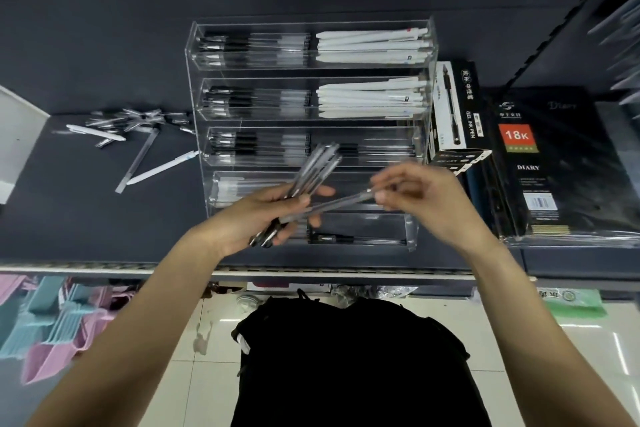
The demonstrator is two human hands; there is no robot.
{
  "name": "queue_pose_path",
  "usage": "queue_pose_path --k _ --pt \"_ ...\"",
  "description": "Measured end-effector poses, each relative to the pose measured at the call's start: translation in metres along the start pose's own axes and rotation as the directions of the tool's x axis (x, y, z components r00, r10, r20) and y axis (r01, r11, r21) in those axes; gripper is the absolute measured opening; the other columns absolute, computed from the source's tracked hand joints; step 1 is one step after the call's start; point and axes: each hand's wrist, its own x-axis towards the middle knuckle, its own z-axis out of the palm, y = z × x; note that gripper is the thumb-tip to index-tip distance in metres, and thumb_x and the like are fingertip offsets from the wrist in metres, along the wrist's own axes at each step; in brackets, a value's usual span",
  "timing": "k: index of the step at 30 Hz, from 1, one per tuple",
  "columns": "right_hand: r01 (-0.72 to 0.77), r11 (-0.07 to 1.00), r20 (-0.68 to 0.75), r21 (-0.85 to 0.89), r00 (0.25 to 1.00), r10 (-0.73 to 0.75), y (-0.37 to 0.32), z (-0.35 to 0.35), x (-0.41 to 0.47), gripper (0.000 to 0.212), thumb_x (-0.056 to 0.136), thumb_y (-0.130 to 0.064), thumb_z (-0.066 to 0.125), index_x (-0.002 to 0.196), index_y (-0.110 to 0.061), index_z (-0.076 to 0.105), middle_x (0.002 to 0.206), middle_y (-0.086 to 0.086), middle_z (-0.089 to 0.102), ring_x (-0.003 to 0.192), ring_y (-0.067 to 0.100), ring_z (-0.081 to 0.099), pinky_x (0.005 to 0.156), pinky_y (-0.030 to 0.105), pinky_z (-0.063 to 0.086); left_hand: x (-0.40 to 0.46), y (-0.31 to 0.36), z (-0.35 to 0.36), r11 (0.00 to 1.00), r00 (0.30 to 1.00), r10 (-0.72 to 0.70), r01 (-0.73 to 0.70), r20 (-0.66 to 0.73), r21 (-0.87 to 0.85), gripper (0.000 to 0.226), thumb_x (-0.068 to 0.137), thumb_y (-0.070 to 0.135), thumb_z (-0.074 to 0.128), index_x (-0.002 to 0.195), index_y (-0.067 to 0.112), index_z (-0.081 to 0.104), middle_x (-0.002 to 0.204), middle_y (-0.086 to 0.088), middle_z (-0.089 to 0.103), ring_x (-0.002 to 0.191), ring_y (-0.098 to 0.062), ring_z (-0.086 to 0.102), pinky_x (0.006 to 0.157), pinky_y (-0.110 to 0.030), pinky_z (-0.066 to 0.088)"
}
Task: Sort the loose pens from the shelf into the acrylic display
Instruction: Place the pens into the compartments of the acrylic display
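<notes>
Left hand (263, 215) grips a pen bundle (311, 172) (fingers curled); right hand (422, 199) pinches one pen (332, 206).

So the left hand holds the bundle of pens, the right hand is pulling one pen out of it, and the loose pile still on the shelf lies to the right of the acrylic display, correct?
Not quite. In the head view the loose pile lies to the left of the acrylic display, not the right. The rest holds: the left hand grips the bundle of pens, and the right hand pinches one pen.
</notes>
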Motion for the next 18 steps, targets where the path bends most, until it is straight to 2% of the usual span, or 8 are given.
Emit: queue_pose_path --k 2,4,5,8,10,13,16,18 --pt "0.061 0.966 0.057 -0.253 0.997 -0.048 0.011 0.011 -0.01 0.016 0.078 -0.016 0.074 0.091 -0.024 0.073 0.085 -0.014 0.071 0.08 -0.001 0.065 0.077 0.013 0.049 -0.015 -0.014 -0.008 0.999 0.996 -0.015 0.017 -0.084 0.028 0.036 0.091 0.029 0.048 0.124 0.022 0.059 0.078 -0.004 0.066 0.046 -0.008 0.042 0.047 -0.016 0.037" --pt "0.176 0.844 0.038 -0.507 0.983 -0.182 0.021 0.03 -0.015 0.011 0.079 -0.021 0.074 0.09 -0.025 0.074 0.081 -0.018 0.068 0.08 0.0 0.06 0.072 0.016 0.048 -0.027 -0.031 -0.014 0.993 0.98 -0.009 0.032 -0.198 0.111 0.029 0.095 0.027 0.046 0.12 0.026 0.06 0.076 -0.001 0.068 0.044 -0.009 0.041 0.044 -0.017 0.035" --pt "0.202 0.801 -0.007 -0.563 0.969 -0.248 0.025 0.039 -0.016 0.01 0.079 -0.022 0.074 0.089 -0.024 0.074 0.081 -0.016 0.068 0.081 0.003 0.058 0.071 0.017 0.047 -0.031 -0.04 -0.017 0.991 0.958 -0.003 0.041 -0.285 0.127 0.026 0.098 0.025 0.045 0.118 0.027 0.061 0.075 0.0 0.069 0.043 -0.008 0.041 0.043 -0.017 0.035" --pt "0.169 0.837 -0.207 -0.52 0.926 -0.315 0.027 0.057 -0.008 0.011 0.08 -0.017 0.074 0.091 -0.018 0.074 0.082 -0.015 0.065 0.079 0.004 0.054 0.072 0.006 0.041 -0.051 -0.063 -0.034 0.996 0.853 0.025 0.021 -0.521 0.082 0.024 0.1 0.021 0.042 0.114 0.028 0.061 0.07 0.006 0.068 0.041 -0.006 0.044 0.041 -0.016 0.038" --pt "0.156 0.837 -0.262 -0.524 0.906 -0.333 0.025 0.068 0.003 0.011 0.08 -0.016 0.073 0.091 -0.015 0.075 0.081 -0.012 0.068 0.075 0.008 0.057 0.071 0.007 0.041 -0.065 -0.072 -0.044 0.998 0.818 0.048 -0.019 -0.574 0.057 0.026 0.101 0.019 0.039 0.115 0.027 0.06 0.067 0.007 0.066 0.041 -0.006 0.045 0.041 -0.017 0.04" --pt "0.191 0.787 -0.191 -0.587 0.912 -0.363 0.022 0.092 0.026 0.009 0.082 -0.016 0.071 0.091 -0.013 0.074 0.081 -0.002 0.072 0.074 0.015 0.06 0.071 0.021 0.045 -0.081 -0.079 -0.052 0.998 0.807 0.046 -0.057 -0.589 -0.001 0.027 0.102 0.02 0.039 0.117 0.025 0.06 0.067 0.007 0.064 0.045 -0.006 0.046 0.043 -0.017 0.042" --pt "0.218 0.73 -0.101 -0.647 0.925 -0.366 0.021 0.114 0.045 0.007 0.084 -0.012 0.069 0.089 -0.011 0.074 0.084 0.002 0.072 0.076 0.021 0.062 0.072 0.023 0.044 -0.088 -0.081 -0.054 0.995 0.815 0.018 -0.072 -0.579 -0.071 0.026 0.101 0.024 0.041 0.117 0.027 0.061 0.07 0.007 0.065 0.051 -0.007 0.051 0.049 -0.018 0.045" --pt "0.224 0.693 -0.053 -0.685 0.933 -0.355 0.022 0.12 0.051 0.009 0.084 -0.009 0.068 0.09 -0.008 0.075 0.09 0.006 0.07 0.082 0.023 0.064 0.075 0.026 0.049 -0.091 -0.082 -0.053 0.99 0.836 0.002 -0.079 -0.549 -0.117 0.027 0.1 0.025 0.042 0.119 0.025 0.061 0.076 0.004 0.066 0.056 -0.008 0.054 0.053 -0.019 0.048"
